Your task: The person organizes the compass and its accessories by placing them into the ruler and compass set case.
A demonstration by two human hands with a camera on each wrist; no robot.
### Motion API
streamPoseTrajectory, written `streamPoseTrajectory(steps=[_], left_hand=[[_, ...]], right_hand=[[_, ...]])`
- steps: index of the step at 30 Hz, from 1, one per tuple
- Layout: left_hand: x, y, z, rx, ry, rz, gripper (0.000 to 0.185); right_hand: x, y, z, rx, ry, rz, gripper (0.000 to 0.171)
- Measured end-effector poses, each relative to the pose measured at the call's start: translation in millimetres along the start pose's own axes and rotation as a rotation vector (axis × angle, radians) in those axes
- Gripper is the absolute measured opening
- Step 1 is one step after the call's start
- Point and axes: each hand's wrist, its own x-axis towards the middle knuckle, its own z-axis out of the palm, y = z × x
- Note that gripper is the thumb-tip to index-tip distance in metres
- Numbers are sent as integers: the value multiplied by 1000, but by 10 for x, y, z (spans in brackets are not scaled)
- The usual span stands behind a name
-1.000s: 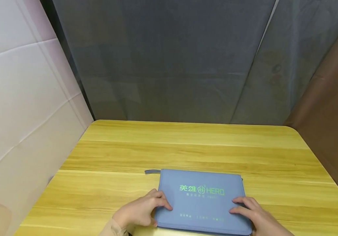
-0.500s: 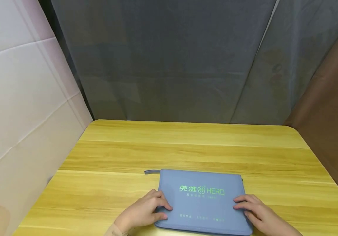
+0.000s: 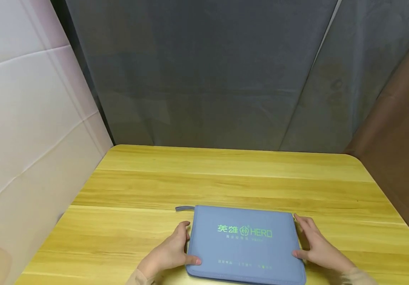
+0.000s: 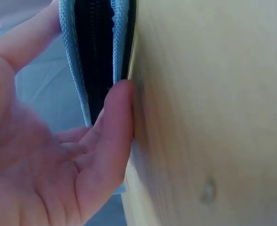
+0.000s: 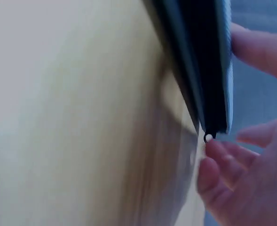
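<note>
A flat blue zip case (image 3: pixel 243 247) with green HERO lettering lies on the wooden table, near its front. At its left edge is my left hand (image 3: pixel 170 249), thumb on the cover and fingers along the side. The left wrist view shows this hand (image 4: pixel 58 150) around the case's edge, where a black zipper (image 4: pixel 95 52) runs between blue bands; its little finger sits at the lower edge. My right hand (image 3: pixel 318 245) rests its thumb on the cover's right edge, its other fingers stretched toward the far right corner. There, in the right wrist view, fingertips meet a small ring (image 5: pixel 209 137).
A fabric strap (image 3: pixel 184 208) sticks out from the case's far left corner. The wooden table (image 3: pixel 226 178) stretches behind it to a dark grey curtain (image 3: pixel 197 79). White sheeting (image 3: pixel 29 118) hangs at left, a brown cloth (image 3: pixel 400 138) at right.
Both hands have shifted from lying over the cover to its two sides, fingers now along the edges and thumbs on top. The case has stayed nearly in place.
</note>
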Motion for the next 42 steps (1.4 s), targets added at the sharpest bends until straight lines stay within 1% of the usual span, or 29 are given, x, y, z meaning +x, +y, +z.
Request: streamPoseTrajectory(steps=[3, 6, 8, 10, 11, 13, 14, 17, 18, 20, 23, 27, 31, 34, 38, 40, 42], left_hand=[[-1, 2, -1, 5, -25, -12, 97], [-3, 13, -1, 26, -29, -24, 92], [-8, 24, 1, 40, -23, -40, 90], [-14, 34, 1, 47, -13, -49, 89], [-13, 34, 5, 46, -12, -52, 88], [-11, 41, 12, 39, -14, -56, 88], [-9, 43, 17, 38, -13, -57, 88], [-3, 42, 27, 40, -15, -57, 87], [-3, 44, 26, 42, -14, -56, 87], [-4, 43, 29, 46, -12, -56, 87], [-9, 40, 26, 58, -5, -59, 87], [-13, 37, 32, 55, 11, -51, 88], [-17, 30, 44, 21, 28, -36, 98], [-12, 36, 55, 33, 25, -40, 102], [5, 76, 67, 69, 11, -72, 99], [10, 97, 70, 69, 15, -90, 99], [10, 111, 73, 70, 20, -103, 98]], right_hand=[[27, 73, -36, 174, -105, 56, 89], [73, 118, -49, 291, -152, 85, 78], [116, 127, -45, 312, -132, 136, 64], [161, 147, -28, 317, -83, 175, 47], [180, 155, -18, 317, -53, 195, 42], [204, 164, 3, 274, 12, 227, 35], [212, 170, 12, 235, 36, 224, 33], [240, 162, 26, 124, 77, 231, 25], [253, 158, 26, 91, 78, 225, 22], [289, 169, 19, 62, 72, 210, 17], [347, 210, 2, 49, 46, 148, 12], [397, 274, -31, 33, 7, 62, 12], [407, 294, -59, -2, 4, 60, 9], [400, 286, -90, -74, 11, 79, 8], [395, 256, -140, -229, 38, 50, 11], [393, 235, -162, -290, 49, 27, 15], [383, 212, -177, -327, 50, 25, 17]])
